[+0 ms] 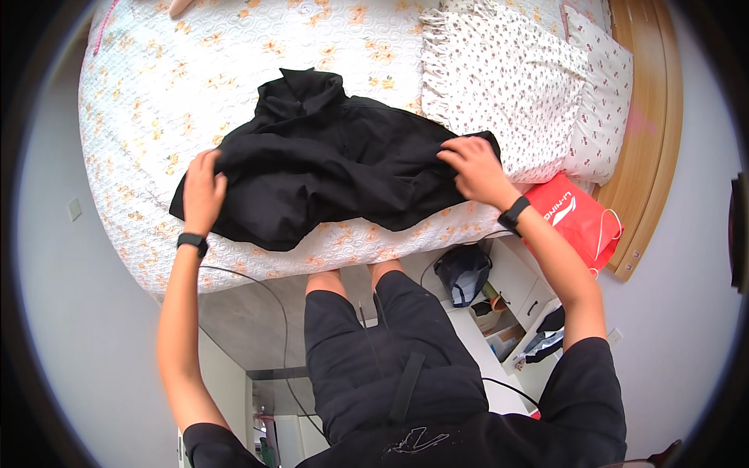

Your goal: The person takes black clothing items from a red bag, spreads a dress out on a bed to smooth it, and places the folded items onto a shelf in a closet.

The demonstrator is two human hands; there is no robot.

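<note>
A black jacket (328, 164) lies rumpled across the near side of the bed, its collar pointing away from me and its lower edge toward my legs. At its left end, my left hand (204, 191) is closed on the cloth, with fingers curled over the edge. My right hand (477, 168) grips the fabric at the right end, fingers bent and fingertips on the cloth. Between the two hands the jacket sags into loose folds. Part of what each hand pinches is hidden under the fingers.
A floral quilted bedspread (148, 101) covers the bed. Right of the jacket lie a patterned ruffled cloth (499, 86) and a pillow (605, 101) against a wooden headboard (651, 140). A red bag (573, 218) stands by the bed corner. Below are a dark bag (463, 274), an open drawer (503, 339) and a cable (282, 320).
</note>
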